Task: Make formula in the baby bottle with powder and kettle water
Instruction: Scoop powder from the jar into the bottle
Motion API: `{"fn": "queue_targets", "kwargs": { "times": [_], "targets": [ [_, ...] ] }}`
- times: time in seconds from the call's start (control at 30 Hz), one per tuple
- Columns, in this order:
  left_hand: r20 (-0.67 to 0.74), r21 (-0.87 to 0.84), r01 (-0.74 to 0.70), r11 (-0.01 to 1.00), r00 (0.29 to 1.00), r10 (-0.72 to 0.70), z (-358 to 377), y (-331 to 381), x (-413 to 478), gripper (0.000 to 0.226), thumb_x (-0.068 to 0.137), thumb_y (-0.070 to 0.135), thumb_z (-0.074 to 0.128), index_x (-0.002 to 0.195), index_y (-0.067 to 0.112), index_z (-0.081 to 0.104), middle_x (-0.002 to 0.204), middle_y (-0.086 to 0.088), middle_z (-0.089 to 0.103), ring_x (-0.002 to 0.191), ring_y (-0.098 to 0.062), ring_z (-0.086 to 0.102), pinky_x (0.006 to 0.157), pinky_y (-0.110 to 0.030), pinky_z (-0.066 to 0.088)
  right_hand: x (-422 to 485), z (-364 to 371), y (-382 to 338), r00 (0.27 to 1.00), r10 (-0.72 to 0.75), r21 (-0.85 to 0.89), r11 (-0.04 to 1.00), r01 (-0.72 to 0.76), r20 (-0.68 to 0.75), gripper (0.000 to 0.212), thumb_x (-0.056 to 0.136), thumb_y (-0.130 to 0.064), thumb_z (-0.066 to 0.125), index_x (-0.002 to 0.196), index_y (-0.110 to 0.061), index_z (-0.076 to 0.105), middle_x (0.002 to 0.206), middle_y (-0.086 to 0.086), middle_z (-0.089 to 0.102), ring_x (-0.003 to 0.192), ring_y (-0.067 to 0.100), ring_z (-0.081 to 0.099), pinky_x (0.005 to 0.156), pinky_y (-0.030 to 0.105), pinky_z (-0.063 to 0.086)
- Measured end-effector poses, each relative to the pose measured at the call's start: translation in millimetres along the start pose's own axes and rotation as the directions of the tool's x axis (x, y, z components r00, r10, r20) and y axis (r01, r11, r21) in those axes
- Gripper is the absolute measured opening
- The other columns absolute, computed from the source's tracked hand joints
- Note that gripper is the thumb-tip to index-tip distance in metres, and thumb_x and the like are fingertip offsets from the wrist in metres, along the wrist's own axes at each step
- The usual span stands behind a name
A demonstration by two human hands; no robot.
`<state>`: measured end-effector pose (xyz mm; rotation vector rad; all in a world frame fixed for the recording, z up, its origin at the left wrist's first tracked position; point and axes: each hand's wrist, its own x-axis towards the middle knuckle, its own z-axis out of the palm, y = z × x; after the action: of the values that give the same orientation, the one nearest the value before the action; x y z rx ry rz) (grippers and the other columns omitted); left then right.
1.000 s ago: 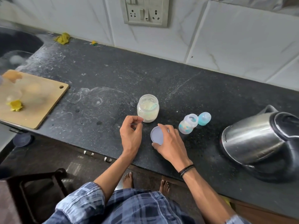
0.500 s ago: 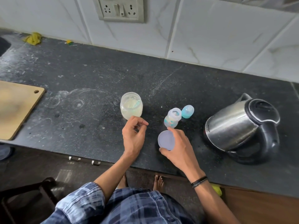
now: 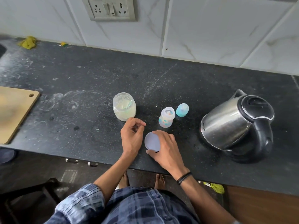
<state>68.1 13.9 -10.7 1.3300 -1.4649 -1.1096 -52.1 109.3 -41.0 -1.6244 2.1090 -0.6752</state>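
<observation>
Dark stone counter (image 3: 84, 73), smeared with pale rings, is what I am working on. My right hand (image 3: 166, 149) grips the round lavender lid (image 3: 151, 141), thumb under its near edge and fingers curled over the far side. It is tilted, just in front of the powder jar (image 3: 124, 106) and a little to that jar's right. My left hand (image 3: 131, 137) sits beside it, directly in front of the jar. Its fingertips are drawn in against the thumb, and whether they pinch anything small I cannot tell.

The jar stands open and upright, with pale powder inside and a greenish shape that may be a scoop. To the jar's right stands the baby bottle (image 3: 166, 118), uncapped, with its teal cap (image 3: 182, 110) just beyond. The kettle (image 3: 234, 125) is further right again, well apart from the jar.

As I judge it, the step is parting with the lid so both hands are free for scooping. I should lay it flat on bare stone in front of the jar, away from the white smears. It must also stay short of the bottle, which looks light and easy to tip. Then my left hand can steady the jar.
</observation>
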Motion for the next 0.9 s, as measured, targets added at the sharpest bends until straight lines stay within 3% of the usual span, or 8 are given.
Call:
{"fn": "queue_targets", "kwargs": {
  "times": [0.17,0.33,0.47,0.63,0.73,0.9],
  "targets": [
    [-0.07,0.025,0.027,0.999,0.997,-0.025,-5,1,1,0.029,0.081,-0.011,0.058,0.077,0.016,0.068,0.082,0.007,0.068,0.078,-0.007,0.061,0.072,-0.016,0.046,25,13,-9,0.994,-0.088,0.033,0.996,0.086,0.057,0.077,0.078,-0.042,0.085,0.144,-0.029,0.045,0.151,-0.003,0.046,0.139,0.021,0.038,0.11,0.038,0.043],
    [-0.13,0.01,0.05,0.999,0.99,-0.049,-3,4,2,0.032,0.081,-0.009,0.058,0.076,0.021,0.068,0.083,0.008,0.069,0.08,-0.006,0.062,0.074,-0.018,0.047,26,6,-5,0.992,-0.115,0.076,0.991,0.11,0.052,0.08,0.074,-0.049,0.087,0.142,-0.026,0.05,0.147,-0.002,0.046,0.133,0.021,0.043,0.107,0.034,0.044],
    [-0.115,0.005,0.014,1.0,0.993,-0.013,10,12,-3,0.032,0.082,-0.01,0.058,0.077,0.021,0.068,0.083,0.01,0.067,0.082,-0.007,0.062,0.076,-0.021,0.047,-1,-19,15,0.989,-0.132,0.083,0.987,0.137,-0.059,0.05,0.081,-0.041,0.083,0.123,-0.021,0.063,0.123,-0.007,0.057,0.107,0.016,0.053,0.092,0.032,0.05],
    [-0.077,-0.056,-0.163,0.985,0.984,0.158,37,34,-16,0.03,0.081,-0.013,0.058,0.077,0.016,0.066,0.085,0.005,0.065,0.084,-0.019,0.061,0.074,-0.031,0.048,-44,-58,41,0.972,-0.075,0.118,0.988,0.103,-0.224,0.014,0.091,-0.023,0.076,0.103,-0.018,0.07,0.105,-0.012,0.061,0.094,0.011,0.063,0.081,0.033,0.056],
    [-0.048,-0.071,-0.305,0.95,0.952,0.303,57,46,-27,0.024,0.081,-0.013,0.059,0.077,0.01,0.066,0.087,0.002,0.064,0.083,-0.027,0.06,0.07,-0.036,0.047,-63,-87,49,0.926,-0.055,0.143,0.983,0.117,-0.374,0.005,0.093,-0.011,0.075,0.098,-0.013,0.073,0.096,-0.009,0.065,0.084,0.011,0.065,0.074,0.034,0.056],
    [0.03,-0.133,-0.327,0.935,0.942,0.334,87,56,-50,0.04,0.082,-0.013,0.061,0.08,0.027,0.065,0.089,0.011,0.062,0.083,-0.027,0.057,0.07,-0.025,0.041,-83,-129,53,0.813,-0.117,0.068,0.98,0.188,-0.571,0.004,0.093,-0.004,0.072,0.094,-0.002,0.075,0.083,0.0,0.065,0.069,0.014,0.057,0.066,0.029,0.054]
  ]
}}
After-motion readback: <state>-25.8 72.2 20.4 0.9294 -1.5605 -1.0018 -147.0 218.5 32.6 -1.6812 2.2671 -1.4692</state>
